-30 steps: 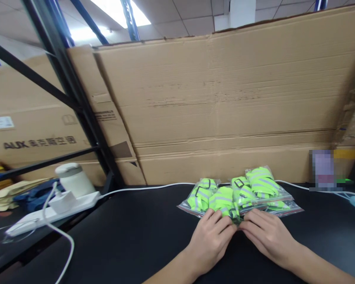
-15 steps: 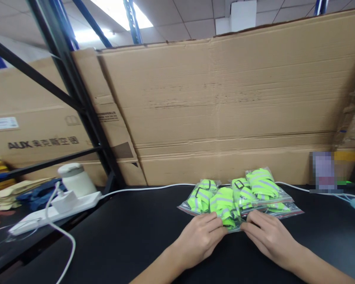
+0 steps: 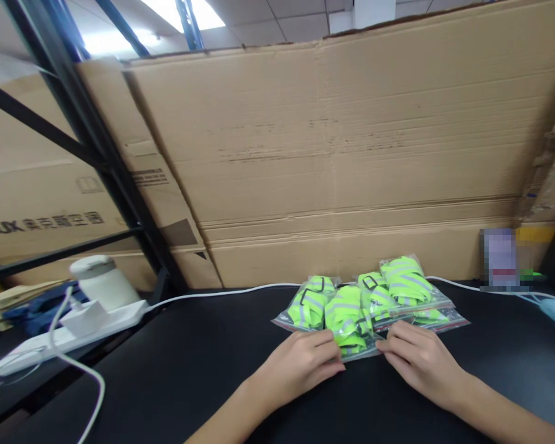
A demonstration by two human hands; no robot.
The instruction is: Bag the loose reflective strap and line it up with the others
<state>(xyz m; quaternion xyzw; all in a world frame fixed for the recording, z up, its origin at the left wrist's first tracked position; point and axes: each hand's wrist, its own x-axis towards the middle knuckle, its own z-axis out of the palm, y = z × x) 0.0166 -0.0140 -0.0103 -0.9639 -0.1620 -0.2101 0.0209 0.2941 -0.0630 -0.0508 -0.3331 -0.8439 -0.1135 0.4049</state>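
Note:
Several clear plastic bags of neon green reflective bands (image 3: 400,288) lie in a heap on a black table (image 3: 203,364), close to a cardboard wall. The nearest bag (image 3: 349,322) sits at the front of the heap. My left hand (image 3: 300,365) pinches its left front edge with curled fingers. My right hand (image 3: 419,361) rests on its right front edge, fingertips on the plastic. Both forearms reach in from the bottom of the view.
A large cardboard sheet (image 3: 342,160) stands behind the table. A white power strip (image 3: 60,336) with a plug and cable lies at left, beside a white jar (image 3: 102,282). A black rack post (image 3: 92,154) rises at left. A white cable (image 3: 222,293) runs along the table's back.
My left hand has slid left along the front bag's edge and my hands have drawn apart. The front bag now lies flatter and closer to me. The view shifted slightly right.

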